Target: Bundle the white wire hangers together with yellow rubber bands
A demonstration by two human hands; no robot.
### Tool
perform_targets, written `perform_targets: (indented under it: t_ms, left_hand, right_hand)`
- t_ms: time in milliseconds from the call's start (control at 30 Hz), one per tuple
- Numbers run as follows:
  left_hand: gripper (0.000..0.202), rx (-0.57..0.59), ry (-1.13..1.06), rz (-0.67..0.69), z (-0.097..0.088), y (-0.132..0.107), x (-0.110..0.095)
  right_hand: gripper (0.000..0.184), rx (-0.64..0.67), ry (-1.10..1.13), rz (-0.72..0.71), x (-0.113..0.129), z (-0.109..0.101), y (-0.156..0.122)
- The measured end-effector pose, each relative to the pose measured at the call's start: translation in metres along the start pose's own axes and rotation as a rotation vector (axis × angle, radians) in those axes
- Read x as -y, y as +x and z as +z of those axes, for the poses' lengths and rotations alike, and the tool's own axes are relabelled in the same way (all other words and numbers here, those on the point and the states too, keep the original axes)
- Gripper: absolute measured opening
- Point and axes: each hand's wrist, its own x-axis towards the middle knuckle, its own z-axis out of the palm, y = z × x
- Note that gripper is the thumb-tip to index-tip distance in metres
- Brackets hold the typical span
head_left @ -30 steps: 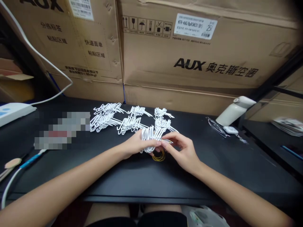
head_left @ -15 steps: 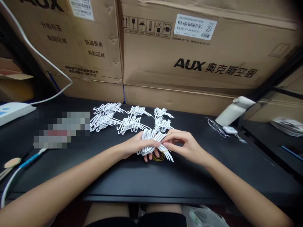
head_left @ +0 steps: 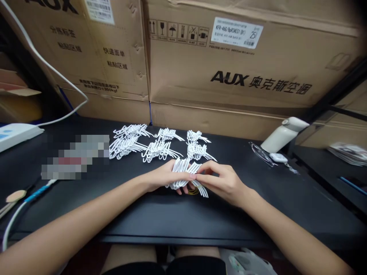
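Observation:
My left hand (head_left: 164,177) grips a bundle of white plastic hooks (head_left: 183,172) just above the black table (head_left: 160,217). My right hand (head_left: 222,180) pinches the same bundle from the right, fingertips meeting the left thumb. A yellow rubber band (head_left: 194,191) lies on the table under the bundle, mostly hidden by it. Behind my hands, several more bundles of white hooks (head_left: 156,147) lie in rows.
Large AUX cardboard boxes (head_left: 229,65) stand against the back of the table. A white bottle (head_left: 282,133) lies on its side at the right beside a small white device (head_left: 278,157). A white cable (head_left: 43,63) and a white unit (head_left: 15,133) are at the left.
The bundle has tilted from upright to lying lower and flatter over the rubber band. My right hand has shifted a little down and closer to the left thumb.

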Motion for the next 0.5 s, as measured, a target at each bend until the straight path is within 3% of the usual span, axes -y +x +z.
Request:
perform_targets:
  t_ms: [167, 300, 500]
  left_hand:
    - [0.022, -0.02, 0.026, -0.006, 0.002, 0.0, -0.001]
    - [0.022, -0.073, -0.007, 0.019, -0.001, 0.002, -0.002]
    - [0.026, -0.253, -0.162, 0.139, -0.011, 0.005, -0.003]
  right_hand:
    - [0.012, 0.078, -0.086, 0.003, 0.005, 0.001, 0.005]
    - [0.008, 0.077, 0.041, 0.092, 0.003, 0.004, 0.004]
    - [0.018, -0.07, 0.239, 0.2, 0.001, 0.002, 0.003]
